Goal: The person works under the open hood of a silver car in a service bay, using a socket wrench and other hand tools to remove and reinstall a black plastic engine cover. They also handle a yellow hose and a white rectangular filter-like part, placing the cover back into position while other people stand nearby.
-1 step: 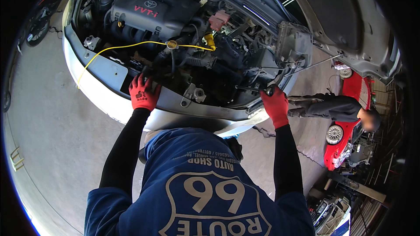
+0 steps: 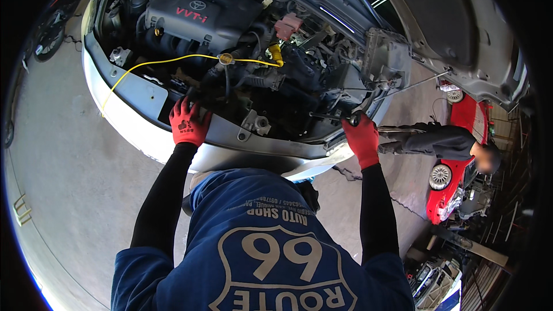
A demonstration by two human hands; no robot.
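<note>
My left hand, in a red-and-black glove, lies on the front edge of a car's engine bay. Its fingers are slightly spread over the bumper cover's upper edge, and I see nothing held in it. At the right front corner, my right hand, gloved alike, is closed around a dark ratchet wrench. A thin metal bar reaches left from that grip into the bay, near the headlight area. What the bar's far end touches cannot be made out.
A yellow dipstick-like cable runs across the bay past the radiator cap. Behind is the black engine cover. A prop rod holds up the hood. At right a person stands by a red car.
</note>
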